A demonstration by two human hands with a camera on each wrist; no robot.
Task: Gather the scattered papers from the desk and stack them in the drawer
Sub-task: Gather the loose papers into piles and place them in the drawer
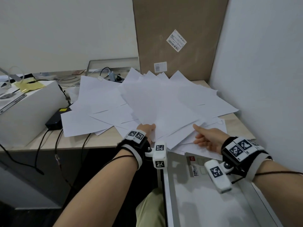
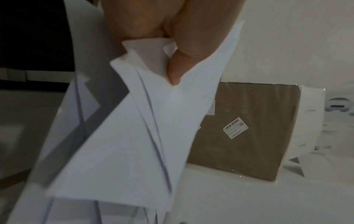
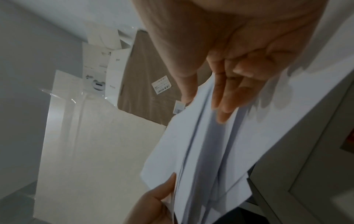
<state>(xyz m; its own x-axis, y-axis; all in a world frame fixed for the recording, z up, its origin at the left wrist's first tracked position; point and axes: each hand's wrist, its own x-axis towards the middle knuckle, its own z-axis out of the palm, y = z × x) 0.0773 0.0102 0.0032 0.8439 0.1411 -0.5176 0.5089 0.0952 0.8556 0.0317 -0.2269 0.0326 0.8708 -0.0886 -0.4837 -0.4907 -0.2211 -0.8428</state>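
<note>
A white box (image 1: 27, 110) is seen at far left. A fanned bundle of papers (image 1: 165, 108), spread over the desk (image 1: 236, 123), is pinched at its near edge by the left hand (image 1: 146, 128) and grasped by the right hand (image 1: 209, 139), above the open drawer (image 1: 196, 194).

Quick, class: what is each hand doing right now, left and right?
Left hand: grip pinches the near edge of the papers, thumb on top.
Right hand: thumb on top, fingers under the same papers, holding them.
</note>
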